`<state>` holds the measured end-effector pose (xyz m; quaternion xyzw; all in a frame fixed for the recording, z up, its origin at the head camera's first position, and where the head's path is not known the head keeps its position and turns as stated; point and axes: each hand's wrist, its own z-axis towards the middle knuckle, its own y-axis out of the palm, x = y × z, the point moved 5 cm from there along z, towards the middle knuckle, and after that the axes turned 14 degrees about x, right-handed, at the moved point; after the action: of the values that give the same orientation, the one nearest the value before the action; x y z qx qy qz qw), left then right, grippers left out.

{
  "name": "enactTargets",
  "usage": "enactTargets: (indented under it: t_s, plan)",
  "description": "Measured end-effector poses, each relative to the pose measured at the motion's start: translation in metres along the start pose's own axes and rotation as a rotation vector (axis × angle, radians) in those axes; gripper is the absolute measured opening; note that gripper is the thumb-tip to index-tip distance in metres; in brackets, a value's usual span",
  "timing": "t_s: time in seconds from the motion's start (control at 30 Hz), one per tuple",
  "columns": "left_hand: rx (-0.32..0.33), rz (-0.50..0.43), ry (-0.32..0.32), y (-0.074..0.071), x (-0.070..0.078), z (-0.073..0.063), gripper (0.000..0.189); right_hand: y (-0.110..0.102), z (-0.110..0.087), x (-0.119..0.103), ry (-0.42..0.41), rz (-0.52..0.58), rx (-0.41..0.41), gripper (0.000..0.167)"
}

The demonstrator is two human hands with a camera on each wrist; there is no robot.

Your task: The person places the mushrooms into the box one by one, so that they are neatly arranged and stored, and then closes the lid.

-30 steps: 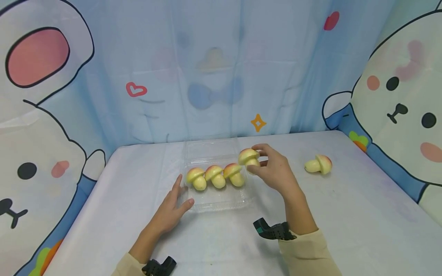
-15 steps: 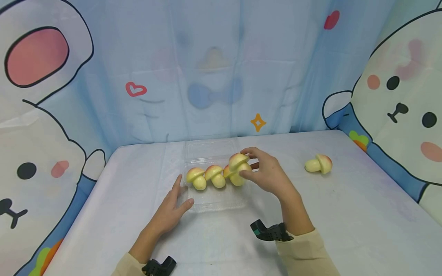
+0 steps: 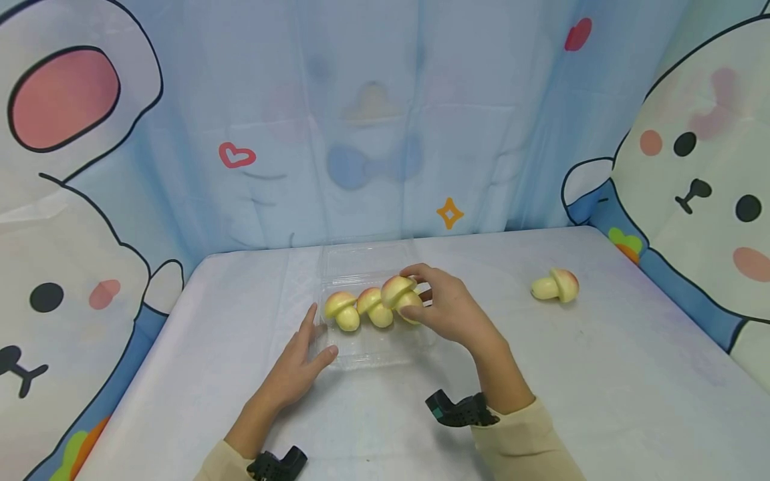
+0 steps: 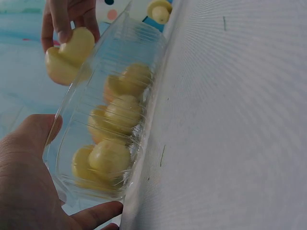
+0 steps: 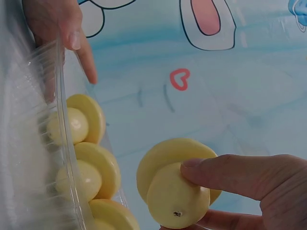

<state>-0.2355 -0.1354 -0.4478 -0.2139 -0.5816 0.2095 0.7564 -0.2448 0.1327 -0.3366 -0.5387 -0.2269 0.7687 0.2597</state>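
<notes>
My right hand point(image 3: 450, 306) pinches a yellow toy mushroom point(image 3: 397, 292) with a reddish cap, thumb on its stem. In the left wrist view this mushroom is above the rim of a clear plastic box point(image 4: 103, 57). Inside the box lie three similar mushrooms in a row: the left mushroom point(image 3: 346, 312), the middle mushroom point(image 3: 377, 311) and the right mushroom point(image 4: 135, 79), which is mostly covered by the held one in the head view. At the box's left end rests my left hand point(image 3: 293, 369), fingers fairly straight and spread, thumb at the rim.
Another toy mushroom point(image 3: 556, 286) lies on its side at the right of the white-covered table point(image 3: 601, 374). The box's clear lid point(image 3: 369, 257) is folded back toward the curtain point(image 3: 373, 180) with cartoon animals. Black wrist cameras sit on both forearms.
My right hand has carried the held mushroom leftward and slightly down, from beside the box's right end to over the right mushroom. The left hand has stayed in place.
</notes>
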Motion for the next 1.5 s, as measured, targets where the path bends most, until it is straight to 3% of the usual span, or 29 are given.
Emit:
enactTargets:
  t_s: [0.57,1.1,1.5]
  plan:
    - [0.002,-0.004,-0.018,-0.001,0.001,0.001,0.088,0.023,-0.003,-0.013,-0.031,-0.009,-0.059,0.05]
    - [-0.006,-0.003,-0.014,0.0,-0.002,0.001,0.088,0.052,-0.01,-0.024,-0.142,-0.081,-0.066,0.047]
    - [0.0,0.008,-0.009,0.0,0.0,0.0,0.088,0.067,-0.014,-0.025,-0.115,-0.159,-0.067,0.055]
